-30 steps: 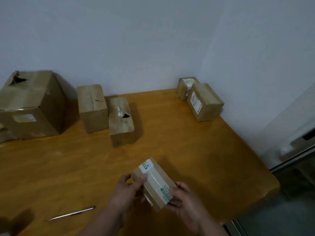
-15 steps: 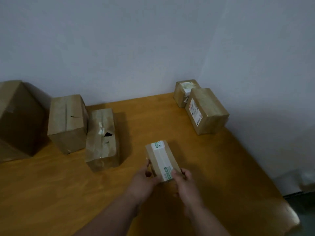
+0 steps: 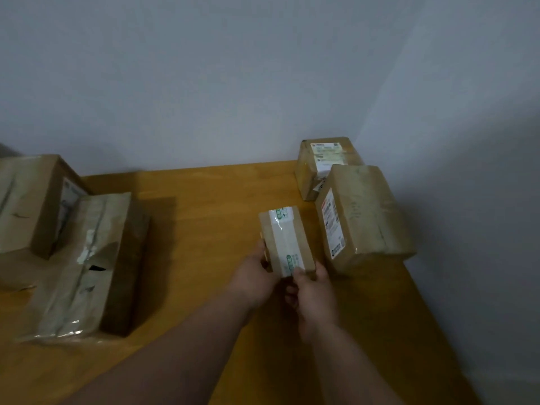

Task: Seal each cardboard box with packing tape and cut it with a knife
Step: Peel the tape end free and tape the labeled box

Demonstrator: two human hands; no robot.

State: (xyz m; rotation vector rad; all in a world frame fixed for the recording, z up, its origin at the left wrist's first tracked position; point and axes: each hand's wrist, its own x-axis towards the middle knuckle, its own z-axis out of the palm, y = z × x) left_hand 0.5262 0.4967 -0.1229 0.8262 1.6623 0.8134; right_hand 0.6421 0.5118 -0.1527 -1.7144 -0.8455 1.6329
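Wooden table (image 3: 204,206) in a wall corner — your small taped box (image 3: 285,239) sits beside two sealed boxes (image 3: 362,214). Your left hand (image 3: 252,280) grips its near-left edge, your right hand (image 3: 314,290) pinches the near-right corner. It looks light and stiff — hold the cardboard edges, since the glossy tape may be slick.

The left box (image 3: 26,200) runs off the picture's edge; label print (image 3: 330,220) on the right box (image 3: 365,217) seems too blurred to read.
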